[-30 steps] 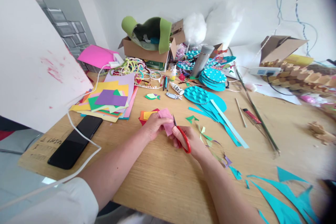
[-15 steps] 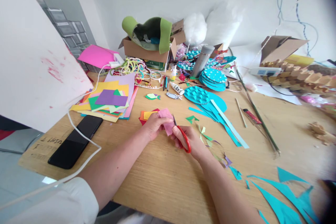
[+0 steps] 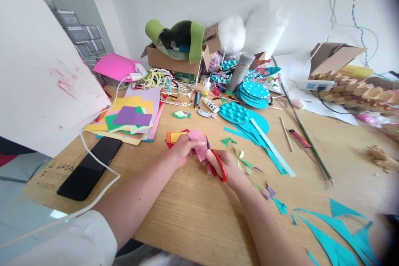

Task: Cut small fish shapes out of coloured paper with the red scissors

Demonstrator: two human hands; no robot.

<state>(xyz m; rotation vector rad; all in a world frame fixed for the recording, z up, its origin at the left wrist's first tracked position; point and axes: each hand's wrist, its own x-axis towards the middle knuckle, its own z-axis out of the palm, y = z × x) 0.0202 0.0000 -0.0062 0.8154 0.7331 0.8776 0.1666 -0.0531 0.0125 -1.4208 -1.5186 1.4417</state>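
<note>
Head view shows your left hand pinching pink paper between both hands, your right hand curled around red scissors; turning paper rather than scissors should cut cleaner.

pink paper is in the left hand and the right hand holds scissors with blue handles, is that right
No, the head view shows that the scissors have red handles, not blue ones. The rest is right: the pink paper is in the left hand, and the right hand holds the scissors.
</note>
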